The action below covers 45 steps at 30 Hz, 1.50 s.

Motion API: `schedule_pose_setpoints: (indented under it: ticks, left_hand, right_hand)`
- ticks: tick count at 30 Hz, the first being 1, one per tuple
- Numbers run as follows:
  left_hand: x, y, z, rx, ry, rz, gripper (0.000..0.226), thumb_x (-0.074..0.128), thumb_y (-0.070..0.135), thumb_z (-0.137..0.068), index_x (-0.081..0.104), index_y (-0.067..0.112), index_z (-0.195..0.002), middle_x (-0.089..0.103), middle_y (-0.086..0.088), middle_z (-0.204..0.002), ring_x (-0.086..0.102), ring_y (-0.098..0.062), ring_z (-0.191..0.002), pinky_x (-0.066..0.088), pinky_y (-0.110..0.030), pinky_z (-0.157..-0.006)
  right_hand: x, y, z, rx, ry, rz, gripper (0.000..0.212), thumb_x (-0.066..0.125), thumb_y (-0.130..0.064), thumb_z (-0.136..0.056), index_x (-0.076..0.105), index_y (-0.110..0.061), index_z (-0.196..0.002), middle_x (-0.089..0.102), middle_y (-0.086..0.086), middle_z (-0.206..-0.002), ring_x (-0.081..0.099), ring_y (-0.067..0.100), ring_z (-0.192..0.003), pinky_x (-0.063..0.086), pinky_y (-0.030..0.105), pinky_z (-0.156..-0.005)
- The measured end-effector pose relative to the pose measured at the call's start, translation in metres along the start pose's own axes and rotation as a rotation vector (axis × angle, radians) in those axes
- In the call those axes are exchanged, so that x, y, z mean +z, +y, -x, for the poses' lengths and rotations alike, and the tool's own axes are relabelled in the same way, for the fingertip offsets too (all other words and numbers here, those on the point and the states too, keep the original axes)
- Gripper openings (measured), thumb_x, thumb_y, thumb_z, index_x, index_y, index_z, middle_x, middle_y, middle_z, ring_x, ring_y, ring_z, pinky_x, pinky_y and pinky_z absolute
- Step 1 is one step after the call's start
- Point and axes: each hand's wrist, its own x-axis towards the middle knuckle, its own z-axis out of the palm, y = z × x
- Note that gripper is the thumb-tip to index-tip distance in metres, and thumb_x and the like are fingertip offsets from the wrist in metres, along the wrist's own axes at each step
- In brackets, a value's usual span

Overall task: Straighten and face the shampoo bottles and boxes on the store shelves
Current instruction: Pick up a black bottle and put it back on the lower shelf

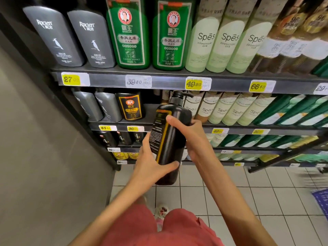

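Note:
A tall black pump bottle (173, 139) with a gold-edged label hangs in front of the second shelf, its back label turned toward me. My left hand (150, 164) grips its lower part, thumb across the front. My right hand (190, 134) holds its upper right side, thumb on the shoulder. On the second shelf (120, 125) stands a matching black bottle (130, 106) facing forward, with a gap to its right. Grey bottles (98, 105) stand left of it and pale Spes bottles (218, 108) to the right.
The top shelf holds two dark grey Racien bottles (74, 35), two green bottles (148, 34) and light green Spes bottles (229, 38). A grey wall panel (35, 139) closes the left side. White floor tiles (230, 192) lie below, with lower shelves behind my hands.

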Motion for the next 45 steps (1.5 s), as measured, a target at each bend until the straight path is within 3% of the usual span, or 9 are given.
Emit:
schedule_pose_setpoints:
  ticks: [4, 7, 10, 18, 27, 34, 38, 42, 45]
  left_hand:
    - [-0.025, -0.004, 0.002, -0.185, -0.376, 0.777, 0.091, 0.089, 0.050, -0.034, 0.064, 0.017, -0.115, 0.072, -0.003, -0.105, 0.069, -0.016, -0.093, 0.056, -0.027, -0.073]
    - [-0.024, -0.006, 0.004, -0.236, -0.538, 0.951, 0.067, 0.089, 0.052, -0.034, 0.077, 0.020, -0.091, 0.073, -0.005, -0.099, 0.070, -0.018, -0.089, 0.056, -0.027, -0.066]
    - [-0.022, -0.005, 0.000, -0.218, -0.594, 0.926, 0.064, 0.086, 0.053, -0.044, 0.075, 0.021, -0.097, 0.072, -0.004, -0.104, 0.069, -0.017, -0.095, 0.056, -0.028, -0.072]
    - [-0.035, -0.013, 0.002, -0.254, -0.631, 0.721, 0.084, 0.074, 0.067, -0.056, 0.052, 0.026, -0.126, 0.063, -0.001, -0.124, 0.060, -0.017, -0.113, 0.054, -0.026, -0.081]
    - [-0.014, -0.005, 0.000, -0.227, -0.239, 0.506, 0.062, 0.063, 0.039, -0.069, 0.053, 0.013, -0.125, 0.068, -0.008, -0.113, 0.065, -0.023, -0.104, 0.046, -0.041, -0.099]
    - [-0.009, -0.028, 0.000, -0.232, -0.157, 0.541, 0.067, 0.070, 0.042, -0.062, 0.056, 0.015, -0.121, 0.071, -0.003, -0.108, 0.068, -0.018, -0.097, 0.054, -0.028, -0.083]
    - [-0.018, -0.034, -0.001, -0.222, -0.219, 0.514, 0.092, 0.085, 0.054, -0.046, 0.055, 0.015, -0.123, 0.069, -0.004, -0.113, 0.065, -0.020, -0.105, 0.048, -0.035, -0.093]
    - [-0.032, -0.037, -0.002, -0.088, -0.259, 0.284, 0.059, 0.081, 0.023, -0.063, 0.057, 0.021, -0.117, 0.070, 0.007, -0.107, 0.062, -0.010, -0.107, 0.049, -0.026, -0.090]
    - [-0.039, -0.033, -0.004, 0.048, -0.274, 0.178, 0.065, 0.081, -0.001, -0.061, 0.054, 0.016, -0.118, 0.069, 0.008, -0.108, 0.062, -0.001, -0.102, 0.047, -0.011, -0.080]
  right_hand:
    - [-0.027, 0.010, 0.006, 0.040, -0.076, -0.039, 0.062, 0.063, -0.057, -0.066, 0.059, -0.015, -0.112, 0.067, 0.002, -0.109, 0.060, 0.010, -0.097, 0.044, 0.028, -0.078]
    - [-0.027, 0.019, 0.011, 0.186, -0.316, -0.117, 0.062, 0.056, -0.053, -0.072, 0.059, -0.018, -0.123, 0.066, 0.007, -0.120, 0.062, 0.019, -0.107, 0.048, 0.038, -0.091]
    - [-0.018, 0.018, 0.013, 0.216, -0.375, -0.306, 0.047, 0.063, -0.042, -0.070, 0.064, -0.018, -0.110, 0.072, 0.004, -0.100, 0.069, 0.017, -0.088, 0.058, 0.031, -0.076]
    - [-0.012, 0.029, 0.011, 0.226, -0.321, -0.322, 0.040, 0.066, -0.036, -0.070, 0.066, -0.014, -0.103, 0.072, 0.006, -0.094, 0.068, 0.019, -0.084, 0.054, 0.033, -0.082]
    - [-0.006, 0.032, 0.007, -0.002, -0.164, 0.134, 0.054, 0.073, -0.027, -0.079, 0.049, -0.008, -0.123, 0.068, 0.006, -0.110, 0.068, 0.016, -0.095, 0.056, 0.027, -0.078]
    - [-0.026, 0.051, 0.003, 0.238, -0.474, 0.019, 0.047, 0.064, -0.038, -0.077, 0.057, -0.020, -0.120, 0.070, 0.002, -0.113, 0.065, 0.017, -0.107, 0.054, 0.029, -0.088]
    - [-0.028, 0.060, -0.001, 0.203, -0.511, 0.052, 0.048, 0.066, -0.033, -0.075, 0.057, -0.018, -0.120, 0.067, 0.005, -0.118, 0.064, 0.018, -0.109, 0.050, 0.033, -0.096]
    - [-0.035, 0.063, 0.002, 0.024, -0.519, 0.173, 0.053, 0.079, -0.027, -0.070, 0.054, -0.028, -0.116, 0.066, -0.003, -0.117, 0.062, 0.012, -0.110, 0.050, 0.031, -0.094]
    - [-0.038, 0.062, 0.006, -0.125, -0.556, 0.194, 0.062, 0.082, -0.022, -0.064, 0.053, -0.027, -0.119, 0.067, -0.006, -0.115, 0.061, 0.011, -0.112, 0.051, 0.023, -0.087]
